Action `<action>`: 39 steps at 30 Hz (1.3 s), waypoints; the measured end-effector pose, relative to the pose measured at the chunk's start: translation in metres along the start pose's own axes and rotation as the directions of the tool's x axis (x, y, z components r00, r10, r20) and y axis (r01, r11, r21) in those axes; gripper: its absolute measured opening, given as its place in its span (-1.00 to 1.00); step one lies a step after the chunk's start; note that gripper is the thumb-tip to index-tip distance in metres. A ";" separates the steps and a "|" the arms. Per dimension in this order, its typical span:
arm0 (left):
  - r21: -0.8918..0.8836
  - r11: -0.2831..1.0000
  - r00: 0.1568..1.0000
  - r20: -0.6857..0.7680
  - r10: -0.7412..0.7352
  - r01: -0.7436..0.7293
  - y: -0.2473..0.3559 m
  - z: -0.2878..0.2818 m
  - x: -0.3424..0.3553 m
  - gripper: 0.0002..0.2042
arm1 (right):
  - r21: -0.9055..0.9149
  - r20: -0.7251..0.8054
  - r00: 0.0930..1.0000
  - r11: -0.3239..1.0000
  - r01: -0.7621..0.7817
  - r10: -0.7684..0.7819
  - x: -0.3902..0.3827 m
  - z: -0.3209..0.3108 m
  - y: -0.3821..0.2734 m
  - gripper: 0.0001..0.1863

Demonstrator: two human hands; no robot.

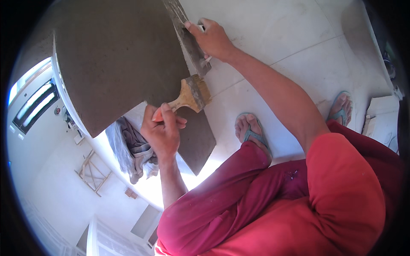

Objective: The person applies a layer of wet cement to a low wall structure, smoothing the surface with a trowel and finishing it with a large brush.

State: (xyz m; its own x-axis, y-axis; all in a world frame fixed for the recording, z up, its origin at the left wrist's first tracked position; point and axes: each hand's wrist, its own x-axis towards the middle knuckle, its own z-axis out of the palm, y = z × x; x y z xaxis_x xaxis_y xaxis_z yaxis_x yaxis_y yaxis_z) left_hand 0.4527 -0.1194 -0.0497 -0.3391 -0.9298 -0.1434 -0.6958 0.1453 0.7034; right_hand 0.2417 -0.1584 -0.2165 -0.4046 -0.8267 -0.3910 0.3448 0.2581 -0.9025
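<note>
1. Left hand [164, 130]: closed around the orange-tipped wooden handle of a flat paintbrush [190, 94]; set well apart from the right hand.
2. Paintbrush: broad, pale wooden body, worn metal ferrule, tan bristles turned to the right; lies just below the near end of the trowel.
3. Right hand [215, 40]: clamped on the grip of a plastering trowel [193, 48].
4. Trowel: long, narrow steel blade, smeared grey, lying along the right edge of the grey plastered surface [115, 59]; whether the blade touches that edge along its whole length cannot be told from this angle.
5. Bundled grey cloth [137, 147]: partly in clear plastic, left of the left wrist.
6. Wooden trestle [94, 173]: on the pale floor, lower left, with a small brown block [130, 193] near it.
7. Flip-flops [248, 135]: a blue-green pair, worn, below the right forearm.
</note>
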 end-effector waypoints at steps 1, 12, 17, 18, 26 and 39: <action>0.118 0.992 0.999 -0.006 0.038 -0.037 -0.013 0.009 0.003 -0.72 | 0.003 -0.011 1.000 1.000 -0.003 0.003 -0.011 -0.001 0.005 -0.37; 0.507 0.847 0.978 -0.042 0.206 -0.157 -0.006 -0.015 -0.003 -0.68 | -0.133 -0.096 0.995 0.991 0.014 -0.027 -0.147 0.071 0.100 -0.43; 0.309 0.951 0.993 -0.108 0.055 -0.019 0.065 -0.063 -0.007 -0.67 | -0.106 0.005 0.994 0.988 -0.110 0.111 -0.186 0.108 0.129 -0.48; 0.290 0.955 0.983 -0.150 0.105 -0.058 0.065 -0.072 -0.009 -0.65 | -0.134 0.042 0.988 0.980 -0.144 0.151 -0.178 0.108 0.124 -0.46; 0.233 0.957 0.943 -0.242 0.230 -0.174 0.076 -0.112 -0.015 -0.59 | 0.146 0.062 0.968 0.957 -0.250 0.243 -0.029 0.088 0.033 -0.46; 0.161 0.945 0.886 -0.332 0.324 -0.286 0.082 -0.116 0.002 -0.58 | -0.166 -0.131 0.986 0.983 0.083 -0.105 -0.100 0.121 0.081 -0.43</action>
State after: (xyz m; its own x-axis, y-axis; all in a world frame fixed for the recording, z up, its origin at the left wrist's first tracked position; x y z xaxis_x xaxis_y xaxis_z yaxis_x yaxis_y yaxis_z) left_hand 0.4682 -0.1490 0.0890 -0.3155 -0.8887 0.3326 -0.6623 0.4572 0.5936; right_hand 0.4129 -0.1152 -0.2288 -0.5460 -0.7766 -0.3143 0.1646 0.2684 -0.9492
